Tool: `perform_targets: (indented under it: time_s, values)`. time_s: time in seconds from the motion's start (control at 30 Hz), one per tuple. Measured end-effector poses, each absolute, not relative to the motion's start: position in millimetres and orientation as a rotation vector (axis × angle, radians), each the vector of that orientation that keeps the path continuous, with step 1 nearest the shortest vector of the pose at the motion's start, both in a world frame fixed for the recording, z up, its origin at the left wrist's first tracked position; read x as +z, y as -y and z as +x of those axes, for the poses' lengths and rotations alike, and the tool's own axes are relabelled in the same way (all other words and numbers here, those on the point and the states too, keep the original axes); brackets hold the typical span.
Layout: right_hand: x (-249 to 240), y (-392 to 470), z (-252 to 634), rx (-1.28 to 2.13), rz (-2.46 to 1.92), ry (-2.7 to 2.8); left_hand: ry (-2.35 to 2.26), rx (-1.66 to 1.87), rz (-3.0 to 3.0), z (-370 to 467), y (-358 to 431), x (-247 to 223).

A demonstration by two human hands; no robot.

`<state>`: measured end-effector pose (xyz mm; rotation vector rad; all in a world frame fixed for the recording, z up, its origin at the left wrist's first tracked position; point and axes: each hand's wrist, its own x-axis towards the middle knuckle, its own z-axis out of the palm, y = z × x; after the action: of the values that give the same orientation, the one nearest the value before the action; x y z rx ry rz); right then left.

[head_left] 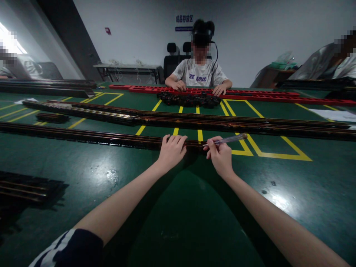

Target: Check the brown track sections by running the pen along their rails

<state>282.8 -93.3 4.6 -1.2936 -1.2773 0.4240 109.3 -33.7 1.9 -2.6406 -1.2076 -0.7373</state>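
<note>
A long dark rail strip (116, 140) with copper-coloured lines lies across the green table, its right end near my hands. My left hand (171, 150) rests over this strip, fingers bent across its top and pressed on it. In my right hand (221, 155) is a screwdriver-like tool (233, 138) with a clear handle, which points up to the right. The thin metal tip of the tool touches or nearly touches the strip just right of my left hand. Fingers of my right hand pinch the tool close to its shaft.
Behind lie more long dark strips (194, 120), a pile of black parts (189, 99) and red rails (258, 94). A person in a headset (198, 70) sits opposite, hands on the red rails. Dark strips (25, 187) lie at the near left. Yellow tape (283, 156) marks the table.
</note>
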Motion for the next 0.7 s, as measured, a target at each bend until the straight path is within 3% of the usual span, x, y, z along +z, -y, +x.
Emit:
perform_targets:
  time_s: [0.7]
  values:
    - [6.0, 94.6, 281.9, 0.391, -1.316, 1.236, 1.215, -0.72, -2.638, 108.6, 36.2, 3.4]
